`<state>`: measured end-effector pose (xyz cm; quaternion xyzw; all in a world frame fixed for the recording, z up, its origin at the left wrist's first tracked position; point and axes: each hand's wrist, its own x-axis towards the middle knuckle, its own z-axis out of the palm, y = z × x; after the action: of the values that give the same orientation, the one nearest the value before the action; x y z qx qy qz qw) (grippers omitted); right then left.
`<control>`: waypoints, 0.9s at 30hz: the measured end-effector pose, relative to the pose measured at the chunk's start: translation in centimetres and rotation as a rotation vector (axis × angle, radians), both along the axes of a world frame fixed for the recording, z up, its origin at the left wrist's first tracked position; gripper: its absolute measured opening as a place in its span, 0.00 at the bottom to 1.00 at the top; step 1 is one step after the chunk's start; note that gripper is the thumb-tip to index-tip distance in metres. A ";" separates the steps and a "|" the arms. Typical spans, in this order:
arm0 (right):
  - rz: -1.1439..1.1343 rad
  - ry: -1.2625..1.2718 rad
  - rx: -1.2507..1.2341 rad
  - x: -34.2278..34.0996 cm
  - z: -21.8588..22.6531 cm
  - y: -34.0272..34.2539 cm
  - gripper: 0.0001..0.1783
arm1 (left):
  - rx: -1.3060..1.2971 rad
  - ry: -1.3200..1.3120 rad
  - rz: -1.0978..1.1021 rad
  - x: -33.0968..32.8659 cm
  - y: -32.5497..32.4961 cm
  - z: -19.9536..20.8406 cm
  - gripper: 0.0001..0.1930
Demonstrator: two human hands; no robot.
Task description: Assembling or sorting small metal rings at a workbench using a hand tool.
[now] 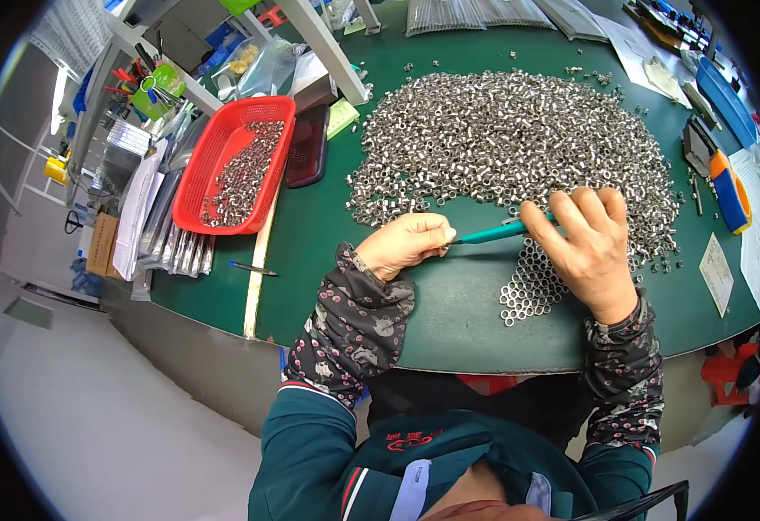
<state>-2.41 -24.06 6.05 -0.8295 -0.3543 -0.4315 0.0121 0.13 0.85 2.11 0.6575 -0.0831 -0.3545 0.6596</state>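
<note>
My right hand [584, 247] is closed around a slim teal pen-shaped tool [494, 233], which slants down to the left. The tool's tip reaches the pinched fingertips of my left hand [406, 243]. Whatever the left fingers hold there is too small and covered to name. Beyond both hands spreads a large pile of small silver metal rings [501, 130]. A flat patch of rings standing on end [527, 295] lies packed together beside and partly under my right hand.
A red plastic basket [190, 187] with more small metal parts stands on the left of the green table [458, 334]. Near it lie a dark phone-like case [308, 148], a pen [253, 269] and stacked bags [167, 226]. An orange-and-blue tool [730, 195] and a card [716, 273] lie right.
</note>
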 end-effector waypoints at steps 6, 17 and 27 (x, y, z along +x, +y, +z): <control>0.003 -0.059 0.029 0.0 0.2 0.3 0.12 | -0.071 -0.069 0.027 0.1 0.1 -0.9 0.11; -0.061 0.694 0.441 0.2 -2.1 0.1 0.16 | -0.558 -0.089 0.425 0.0 0.1 -1.2 0.05; -0.001 1.031 0.553 0.4 -2.4 0.7 0.17 | -0.521 -0.171 0.501 0.0 -0.6 -1.1 0.06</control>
<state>-1.96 -23.35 3.67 -0.8986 -0.1762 -0.0485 0.3989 0.14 0.24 1.04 0.4946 -0.0619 -0.0929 0.8619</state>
